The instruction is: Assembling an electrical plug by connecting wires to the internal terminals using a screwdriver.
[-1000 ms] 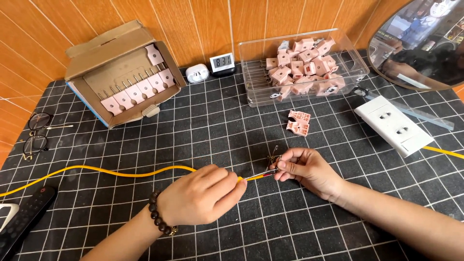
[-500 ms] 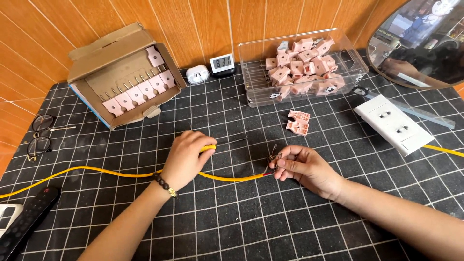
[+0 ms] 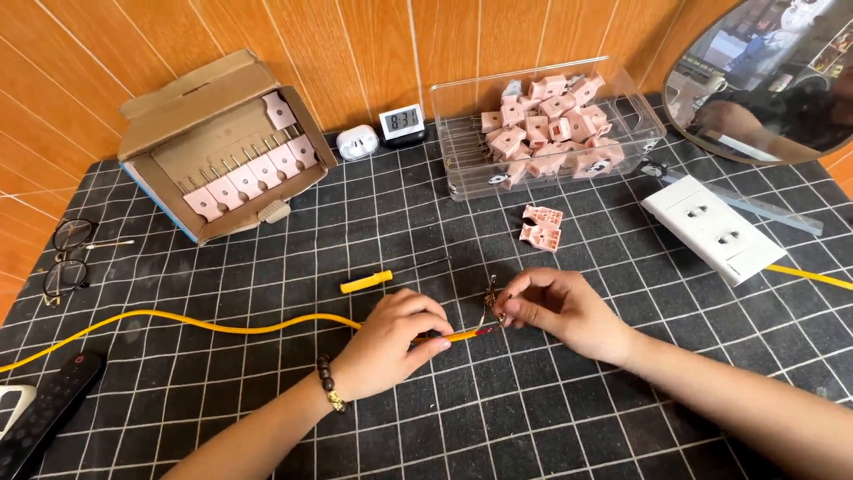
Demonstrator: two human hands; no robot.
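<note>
Left hand (image 3: 391,342): closed on the yellow cable (image 3: 222,326) near its stripped end, fingers pinched around the sheath, wrist resting on the surface (image 3: 444,427).

Right hand (image 3: 555,307): fingertips pinched together on small metal prongs (image 3: 490,298) at the cable's end; whether wire and metal are already joined I cannot tell, as your fingers cover the joint.

Cable: runs from the left edge across the gridded mat to your hands; a short red stretch shows just before the tip.

Risks, as judged from this view:
- The bare strands may splay or snap if you twist them while your left grip sits this close to the tip.
- The prongs are small and held only by fingertips; a slip would drop them onto the dark mat, where they are hard to spot.
- The long slack to your left can drag and pull the end out of your pinch if your forearm catches it.
- The yellow screwdriver (image 3: 366,283) lies loose just beyond your left hand; a nudge would roll it away.

Nearby: pink plug halves (image 3: 540,227), clear bin (image 3: 462,124) of pink plug parts, cardboard box (image 3: 178,98), white socket strip (image 3: 711,229), glasses (image 3: 67,258), remote (image 3: 44,413).
</note>
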